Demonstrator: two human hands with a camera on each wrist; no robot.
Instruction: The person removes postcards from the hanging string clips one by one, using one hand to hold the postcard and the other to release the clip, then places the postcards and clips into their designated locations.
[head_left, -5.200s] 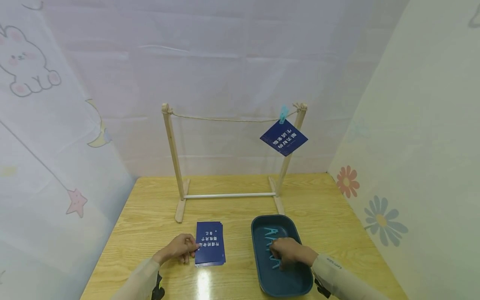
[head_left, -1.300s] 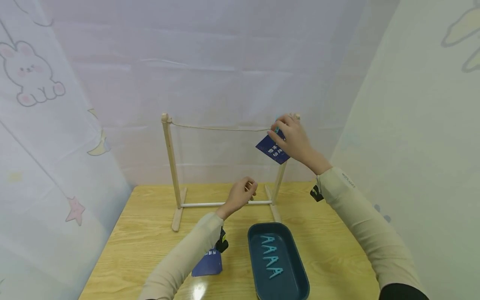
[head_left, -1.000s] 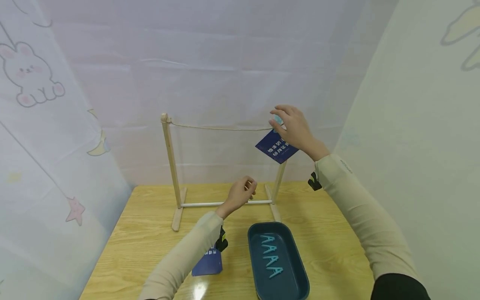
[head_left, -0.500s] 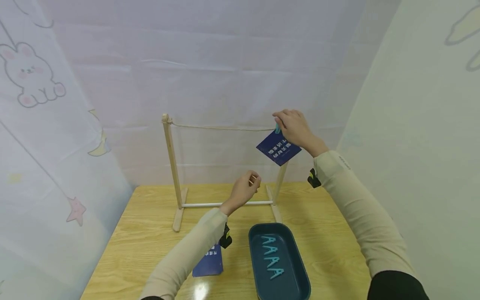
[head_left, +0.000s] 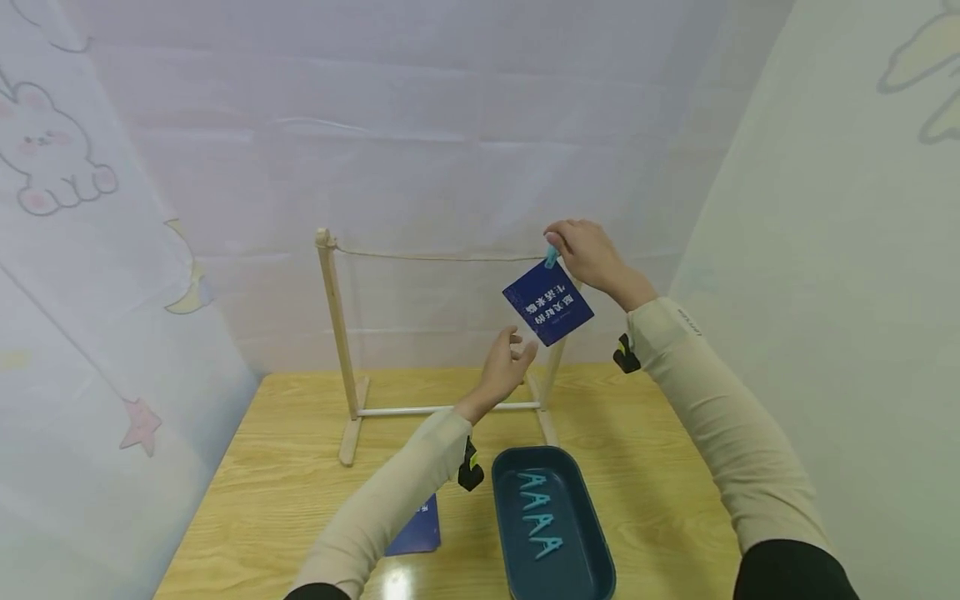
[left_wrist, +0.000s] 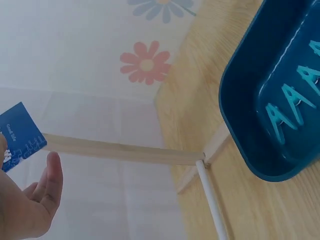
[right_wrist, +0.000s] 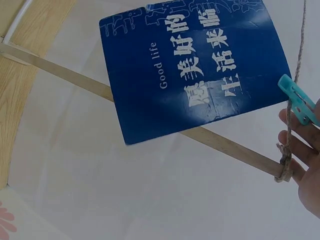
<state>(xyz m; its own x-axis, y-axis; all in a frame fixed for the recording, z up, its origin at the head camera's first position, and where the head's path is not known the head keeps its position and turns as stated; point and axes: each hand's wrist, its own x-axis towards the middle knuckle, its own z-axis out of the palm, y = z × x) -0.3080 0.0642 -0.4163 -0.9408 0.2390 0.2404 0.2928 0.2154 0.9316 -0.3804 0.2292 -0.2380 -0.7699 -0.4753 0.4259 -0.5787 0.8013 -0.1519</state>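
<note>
My right hand (head_left: 592, 257) pinches the handle end of a teal clothespin (right_wrist: 300, 100) at the rope's right end. A dark blue card (head_left: 547, 304) with white characters and "Good life" hangs by one corner from that clothespin. In the right wrist view the rope (right_wrist: 300, 55) passes at the clothespin; whether it still lies in the clip's mouth I cannot tell. My left hand (head_left: 506, 367) is raised just below and left of the card, fingers loosely spread and holding nothing. The left wrist view shows the card's corner above my left fingers.
A wooden rack (head_left: 337, 325) with a white crossbar (head_left: 405, 411) stands at the back of the table (head_left: 277, 467). A dark teal tray (head_left: 592, 533) in front holds several teal clothespins (head_left: 538, 500). Blue cards (head_left: 420, 532) lie partly under my left forearm.
My hands have moved from the card stack and the tray up to the rack. My right hand has gripped the hanging card's clothespin. Lately my left hand has risen toward the card.
</note>
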